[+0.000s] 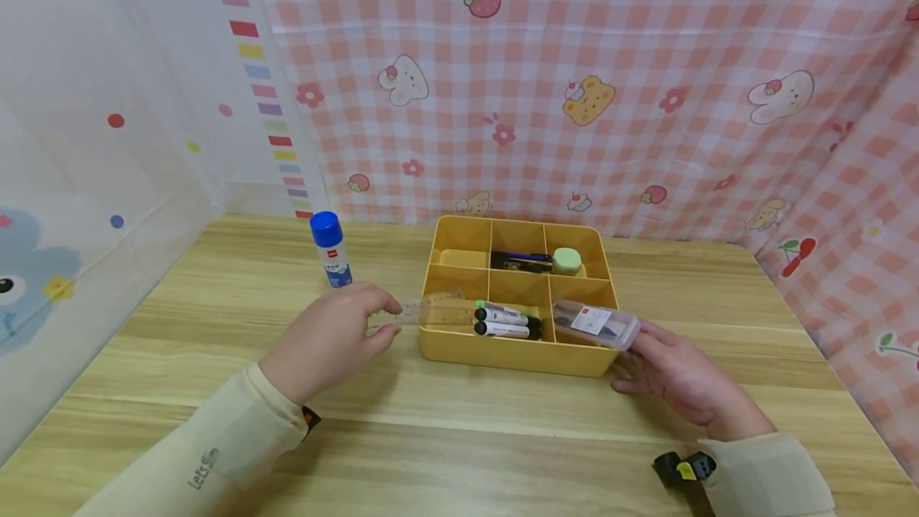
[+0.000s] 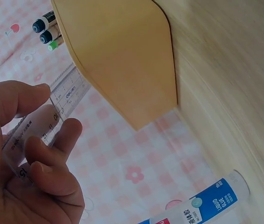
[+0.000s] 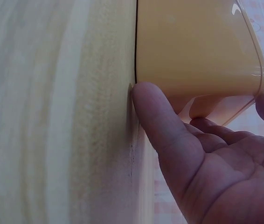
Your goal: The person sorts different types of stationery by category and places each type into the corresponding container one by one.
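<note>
My left hand [image 1: 341, 333] pinches a clear plastic ruler [image 2: 71, 93] between thumb and fingers. Printed numbers show along it, and its far end reaches over the front left compartment of a yellow divided box [image 1: 517, 356]. My right hand [image 1: 678, 373] is at the box's front right corner, the thumb [image 3: 153, 102] low by the base and the other fingers along the side. A clear plastic case [image 1: 596, 324] with a white label leans in the front right compartment, its end sticking out over the rim above that hand. White markers [image 1: 506, 329] lie in the front middle compartment.
A blue-capped liquid glue bottle [image 1: 331, 250] stands on the wooden table left of the box, just behind my left hand. Pens [image 1: 522, 262] lie in the back middle compartment, and a pale green rounded item [image 1: 566, 261] sits back right. A patterned cloth [image 1: 502, 62] hangs behind.
</note>
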